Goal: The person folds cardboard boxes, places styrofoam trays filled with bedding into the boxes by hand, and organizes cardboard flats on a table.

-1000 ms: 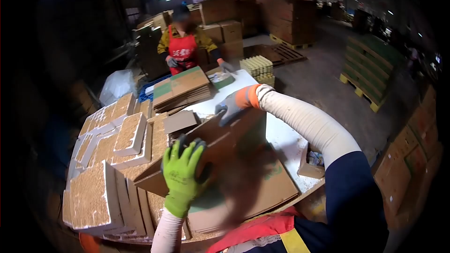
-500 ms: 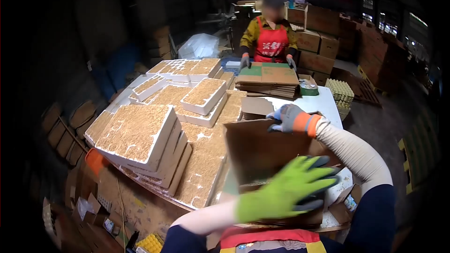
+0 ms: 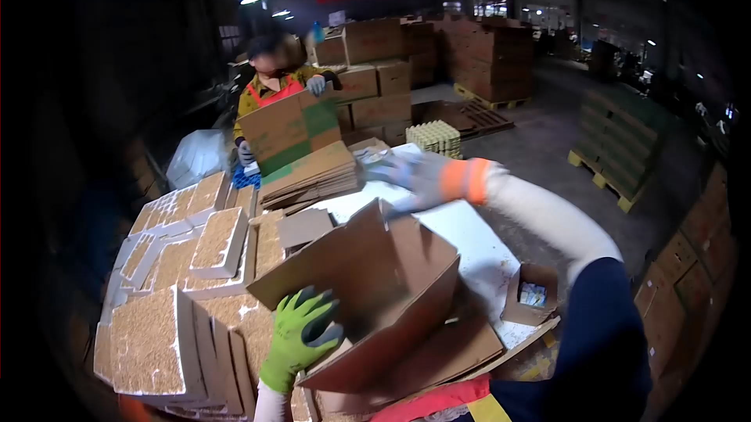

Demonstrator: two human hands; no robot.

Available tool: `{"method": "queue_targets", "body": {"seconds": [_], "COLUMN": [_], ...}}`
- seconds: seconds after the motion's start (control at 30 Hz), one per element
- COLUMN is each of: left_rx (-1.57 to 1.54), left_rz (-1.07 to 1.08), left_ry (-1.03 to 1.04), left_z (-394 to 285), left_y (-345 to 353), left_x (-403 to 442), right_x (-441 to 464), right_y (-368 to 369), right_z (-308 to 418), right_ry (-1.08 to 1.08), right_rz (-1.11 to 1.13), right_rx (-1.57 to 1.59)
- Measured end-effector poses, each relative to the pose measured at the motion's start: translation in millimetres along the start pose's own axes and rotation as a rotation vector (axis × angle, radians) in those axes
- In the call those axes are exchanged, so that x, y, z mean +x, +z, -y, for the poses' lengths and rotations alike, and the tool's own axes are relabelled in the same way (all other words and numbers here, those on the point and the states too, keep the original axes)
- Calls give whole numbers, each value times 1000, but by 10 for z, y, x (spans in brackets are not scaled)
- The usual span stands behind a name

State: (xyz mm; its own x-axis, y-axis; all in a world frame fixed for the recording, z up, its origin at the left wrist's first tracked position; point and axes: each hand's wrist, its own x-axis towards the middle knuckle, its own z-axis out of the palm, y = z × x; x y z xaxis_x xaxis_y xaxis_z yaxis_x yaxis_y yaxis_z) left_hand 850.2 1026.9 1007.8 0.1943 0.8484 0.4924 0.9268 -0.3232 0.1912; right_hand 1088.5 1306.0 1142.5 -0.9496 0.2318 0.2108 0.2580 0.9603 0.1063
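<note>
An open-topped cardboard box (image 3: 391,336) stands tilted at the front of the table. My left hand (image 3: 301,337), in a green glove with dark fingertips, is at the box's near left edge, fingers apart and against the cardboard. Beyond the box's far corner, my right hand (image 3: 418,179) wears a grey glove with an orange cuff. It is blurred, with fingers stretched out over the white tabletop, near a small container (image 3: 374,153) that it partly hides. Nothing shows in its grasp.
White foam trays of brown granules (image 3: 149,340) are stacked at left. Across the table a co-worker (image 3: 270,82) holds up a cardboard sheet (image 3: 289,129) behind flattened cartons (image 3: 313,179). Egg trays (image 3: 434,139) stand beyond the table. A small carton (image 3: 532,294) sits at right.
The view has swung right. My left hand has gone from over the box to its left edge. My right hand has left the box rim and reaches outward. The co-worker has raised a cardboard sheet.
</note>
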Motion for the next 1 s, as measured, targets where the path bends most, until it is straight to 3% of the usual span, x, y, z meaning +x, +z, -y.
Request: {"method": "queue_targets", "body": {"seconds": [0.03, 0.07, 0.13, 0.23, 0.3, 0.37, 0.4, 0.43, 0.5, 0.53, 0.57, 0.63, 0.67, 0.73, 0.77, 0.8, 0.83, 0.9, 0.97, 1.0], "left_rx": [-22, 27, -20, -80, -80, -287, -794, -1556, -1707, -1351, -821, -155, 29, 131, 170, 175, 299, 528, 459, 443], "left_rz": [-31, -64, -170, -45, 30, 105, 79, -70, -98, -58, 112, 71, -35, -52, -83, -73, -119, -211, -449, -464], "left_ry": [-2, -8, -30, -41, -28, -53, -219, -477, -394, -429, -352, -182, -129, -73, -48, -49, -19, -16, -154, -356], "left_z": [92, 157, 174, 177, 210, 326, 385, 374, 465, 533, 468, 265, 117, 94, 2, -69, -129, -48, -110, -68], "left_y": [75, 135, 157, 74, 100, 119, 64, 53, -134, -8, 6, 106, 81, 137, 61, 23, -9, 33, 31, 118], "left_x": [-10, 13, 172, 257, 251, 207, 229, 246, 339, 243, 259, 179, 213, 213, 271, 276, 273, 197, 142, 57], "right_x": [-323, -574, -900, -706, -534, -196, -88, -6, 12, 22, 66, 161, 276, 700, 915, 1031, 1319, 1009, 531, 275], "right_y": [-221, -271, 18, -137, 278, 515, 595, 696, 753, 782, 777, 796, 715, 545, 494, 415, 853, 942, 1587, 1649], "right_z": [122, 273, 469, 783, 855, 566, 410, 281, 374, 421, 450, 453, 431, 184, 78, 119, -240, 112, 22, 251], "right_ry": [213, 130, -166, -194, -299, -110, -52, 7, 114, 169, 131, -243, -298, -344, -113, 85, 120, 279, -67, 69], "right_rz": [345, 454, 388, 455, 449, 640, 723, 807, 782, 768, 733, 437, 264, -263, -466, -586, -702, 210, -196, -52], "right_rx": [255, 333, -81, 118, 274, 537, 688, 839, 803, 787, 790, 717, 698, 757, 924, 687, 278, 164, -561, -288]}}
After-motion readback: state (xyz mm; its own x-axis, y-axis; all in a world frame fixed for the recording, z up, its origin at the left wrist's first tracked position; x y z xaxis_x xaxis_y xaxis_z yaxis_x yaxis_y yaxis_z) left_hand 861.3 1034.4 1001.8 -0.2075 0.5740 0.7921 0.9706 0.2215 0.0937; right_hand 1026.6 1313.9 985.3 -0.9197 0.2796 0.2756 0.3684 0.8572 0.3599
